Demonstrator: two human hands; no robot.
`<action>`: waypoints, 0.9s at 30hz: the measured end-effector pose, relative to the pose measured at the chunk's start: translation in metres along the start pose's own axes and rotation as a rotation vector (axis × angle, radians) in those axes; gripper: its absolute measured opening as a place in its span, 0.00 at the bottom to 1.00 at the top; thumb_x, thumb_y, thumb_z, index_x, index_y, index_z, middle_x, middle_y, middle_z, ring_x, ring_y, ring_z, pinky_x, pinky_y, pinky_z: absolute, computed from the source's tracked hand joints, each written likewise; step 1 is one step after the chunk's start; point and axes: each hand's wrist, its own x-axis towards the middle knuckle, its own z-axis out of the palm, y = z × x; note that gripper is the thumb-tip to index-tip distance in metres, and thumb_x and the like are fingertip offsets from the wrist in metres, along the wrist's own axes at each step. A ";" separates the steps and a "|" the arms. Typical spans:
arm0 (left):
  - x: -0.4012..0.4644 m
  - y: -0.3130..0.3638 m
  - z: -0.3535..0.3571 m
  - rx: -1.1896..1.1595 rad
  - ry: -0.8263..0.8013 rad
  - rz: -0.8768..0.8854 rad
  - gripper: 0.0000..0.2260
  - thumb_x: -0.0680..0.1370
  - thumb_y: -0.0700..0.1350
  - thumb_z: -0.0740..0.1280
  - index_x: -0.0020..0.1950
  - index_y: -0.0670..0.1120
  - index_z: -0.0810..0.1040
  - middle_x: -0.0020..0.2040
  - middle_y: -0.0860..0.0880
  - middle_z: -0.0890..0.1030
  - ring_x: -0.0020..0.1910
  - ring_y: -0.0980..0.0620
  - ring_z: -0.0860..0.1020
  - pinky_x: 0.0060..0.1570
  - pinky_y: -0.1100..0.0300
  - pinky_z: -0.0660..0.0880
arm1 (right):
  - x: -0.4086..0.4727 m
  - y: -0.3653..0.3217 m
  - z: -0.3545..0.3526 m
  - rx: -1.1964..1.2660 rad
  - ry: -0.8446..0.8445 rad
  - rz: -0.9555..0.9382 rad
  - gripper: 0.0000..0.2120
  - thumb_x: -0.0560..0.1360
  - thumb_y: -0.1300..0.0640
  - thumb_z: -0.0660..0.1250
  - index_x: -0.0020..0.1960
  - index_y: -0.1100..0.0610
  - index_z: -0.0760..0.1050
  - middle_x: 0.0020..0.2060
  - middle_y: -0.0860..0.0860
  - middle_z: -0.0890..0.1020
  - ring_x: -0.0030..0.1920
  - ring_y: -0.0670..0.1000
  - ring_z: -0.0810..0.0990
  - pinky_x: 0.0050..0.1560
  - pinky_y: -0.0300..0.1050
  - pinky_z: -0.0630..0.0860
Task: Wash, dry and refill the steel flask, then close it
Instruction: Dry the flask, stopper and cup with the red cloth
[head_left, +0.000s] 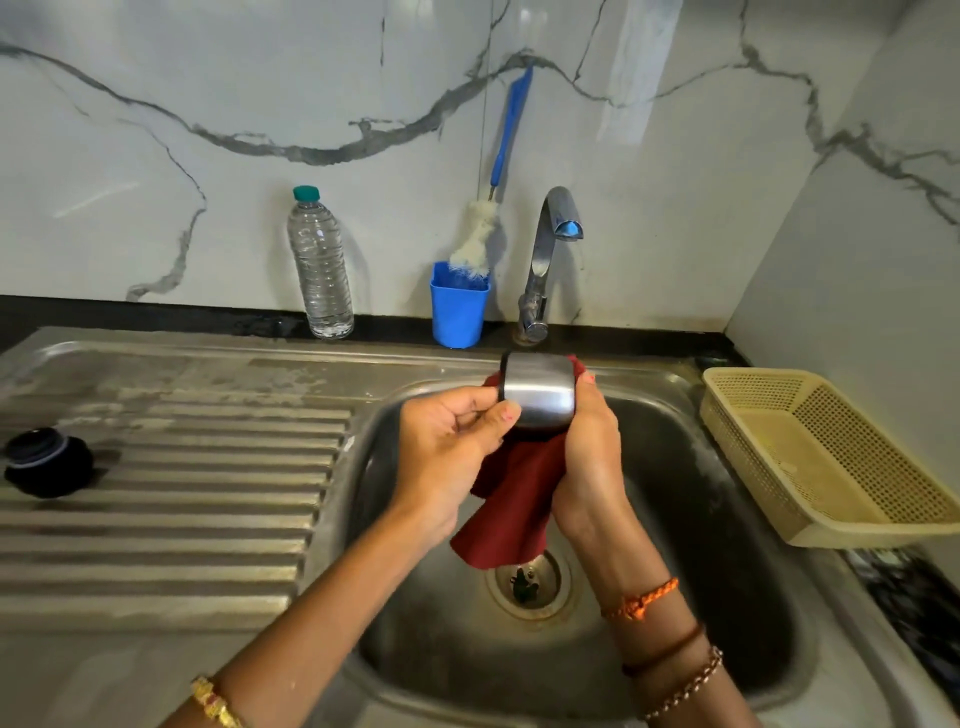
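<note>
Containers come first. We see 1 blue cup (457, 312) behind the sink (727, 519), holding a bottle brush (480, 236) whose bristles sit in the cup and whose blue handle leans against the marble wall. We note 1 clear plastic bottle (321, 270) with a green cap standing upright to the left of the cup; whether it holds water we cannot tell. We note 1 cream basket (831, 457) on the right edge of the sink, and a dark lid (49, 462) well apart on the ribbed draining board (182, 493).

We hold the steel flask (537, 389) above the basin, just in front of the tap (550, 260). Its long axis points away from us, so only its rounded end is visible. The left hand (447, 452) pinches the flask's side between thumb and curled fingers. The right hand (589, 457) is wrapped around a red cloth (511, 514) and presses it to the flask; the loose cloth hangs toward the drain.

We read no brand, label or writing anywhere.
</note>
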 end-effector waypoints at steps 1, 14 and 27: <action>-0.002 0.000 0.003 0.020 0.010 0.035 0.11 0.71 0.31 0.68 0.40 0.48 0.80 0.31 0.57 0.82 0.34 0.62 0.81 0.37 0.69 0.76 | 0.000 -0.003 -0.002 0.025 0.005 0.111 0.17 0.80 0.48 0.54 0.56 0.56 0.77 0.42 0.54 0.84 0.43 0.50 0.82 0.42 0.45 0.79; 0.008 0.009 -0.009 0.946 -0.342 0.585 0.07 0.69 0.41 0.68 0.33 0.39 0.81 0.28 0.44 0.80 0.27 0.49 0.77 0.28 0.60 0.71 | -0.028 -0.001 -0.012 -0.262 -0.045 -0.272 0.10 0.81 0.58 0.54 0.54 0.56 0.74 0.33 0.49 0.79 0.25 0.38 0.77 0.24 0.30 0.71; -0.022 0.034 0.034 0.276 -0.001 0.067 0.11 0.71 0.38 0.72 0.52 0.35 0.81 0.47 0.44 0.83 0.43 0.54 0.82 0.48 0.61 0.79 | -0.063 0.025 -0.014 -0.233 0.235 -0.700 0.19 0.82 0.57 0.53 0.72 0.53 0.60 0.63 0.37 0.68 0.61 0.29 0.68 0.61 0.25 0.63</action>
